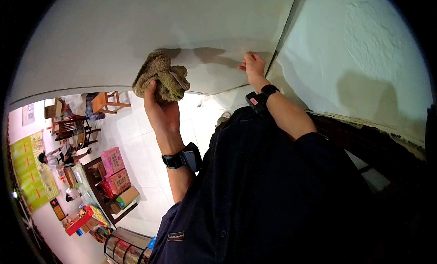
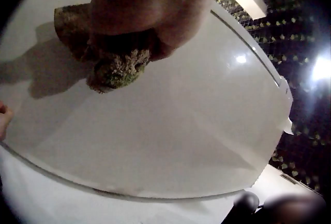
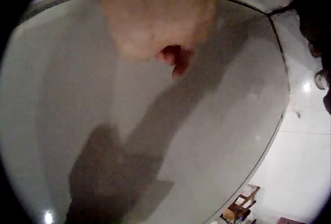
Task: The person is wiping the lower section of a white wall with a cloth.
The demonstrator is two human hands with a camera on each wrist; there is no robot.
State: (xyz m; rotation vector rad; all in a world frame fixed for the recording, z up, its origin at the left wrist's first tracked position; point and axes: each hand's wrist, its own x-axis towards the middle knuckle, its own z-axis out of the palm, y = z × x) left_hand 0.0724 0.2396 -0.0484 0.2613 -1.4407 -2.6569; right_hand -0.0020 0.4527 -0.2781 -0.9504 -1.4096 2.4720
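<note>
A brown-green, fuzzy cloth (image 1: 160, 77) is bunched up in my left hand (image 1: 166, 111), the thumb lying over its near side. Behind it is a large smooth white panel (image 1: 114, 41), with the cloth close to its surface and casting a shadow there. In the left wrist view the cloth (image 2: 121, 71) shows below the hand, whose fingers are mostly hidden. My right hand (image 1: 254, 66) stands at the panel near its right edge, fingers loosely curled and holding nothing. The right wrist view shows this hand (image 3: 155, 32) over the panel too, a long shadow below it.
A white wall (image 1: 373, 41) with a rough patch meets the panel at the right. White floor tiles (image 1: 152, 159) lie below. Farther off are a wooden stool (image 1: 109, 102), pink boxes (image 1: 112, 161), a glass-fronted case (image 1: 125, 248) and a seated person (image 1: 54, 159).
</note>
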